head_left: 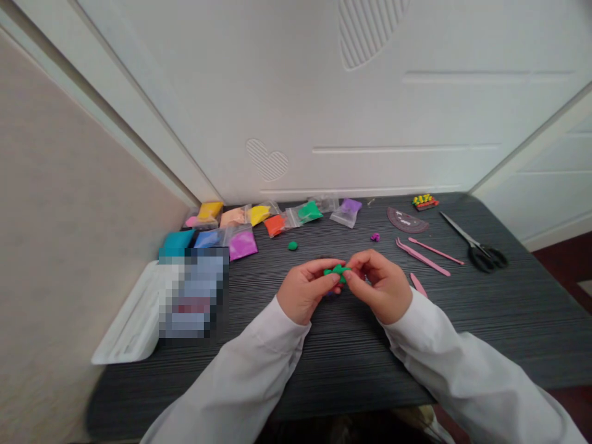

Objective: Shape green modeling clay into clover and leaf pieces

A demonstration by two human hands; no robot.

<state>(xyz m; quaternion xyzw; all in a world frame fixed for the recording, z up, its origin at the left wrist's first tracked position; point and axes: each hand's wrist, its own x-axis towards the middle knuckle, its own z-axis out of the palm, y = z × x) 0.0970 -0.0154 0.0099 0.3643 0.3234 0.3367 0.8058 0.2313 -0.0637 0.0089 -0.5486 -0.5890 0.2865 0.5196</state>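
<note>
Between my two hands is a small piece of green modelling clay point(337, 271) with an uneven, lobed outline. My left hand point(305, 288) pinches its left side between thumb and fingers. From the right, my right hand point(380, 287) pinches the same clay with thumb and forefinger. A bit of something dark or purple shows under the fingers, too hidden to name. Just beyond my left hand lies a green clay ball point(293, 245). A small purple clay lump point(375, 237) rests past my right hand.
Several clay bags, among them a green one point(309, 211) and a purple one point(242, 242), line the back left. A white tray point(134, 314) stands left. Pink tweezers point(422, 256), a thin pink tool point(435, 251), a pink blade-shaped tool point(418, 285) and black-handled scissors point(481, 250) lie right.
</note>
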